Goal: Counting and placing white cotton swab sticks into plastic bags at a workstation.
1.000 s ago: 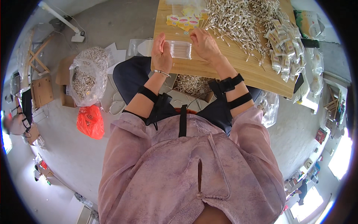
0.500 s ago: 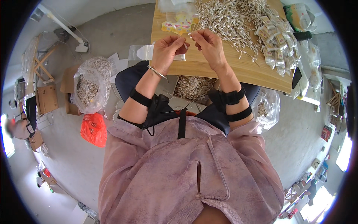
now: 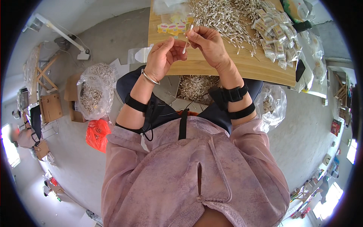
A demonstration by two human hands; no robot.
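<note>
My right hand [image 3: 207, 43] is over the near part of the wooden table and pinches a thin white cotton swab [image 3: 188, 39] between thumb and fingers. The swab stands slantwise, one tip up beside the right thumb, the other pointing down toward my left fingers. My left hand [image 3: 163, 56] is close by on the left, thumb apart from loosely curled fingers, with no held thing showing. Whether the swab's lower tip touches those fingers I cannot tell. Just beyond the hands lie yellow-and-white printed cards [image 3: 172, 28]. Behind my right hand spreads a big heap of loose swabs [image 3: 223, 19].
Small filled packets [image 3: 278, 36] are piled at the table's right. A clear bag [image 3: 138, 55] overhangs the left edge. Below the table front is a box of swabs [image 3: 194, 87]. On the floor at left stand a swab-filled plastic bag [image 3: 96, 90] and a red bag [image 3: 97, 134].
My left thumb and fingers have spread apart and the hand has turned slightly. The swab at my right fingertips now shows lengthwise. A white stack below my left hand is out of sight.
</note>
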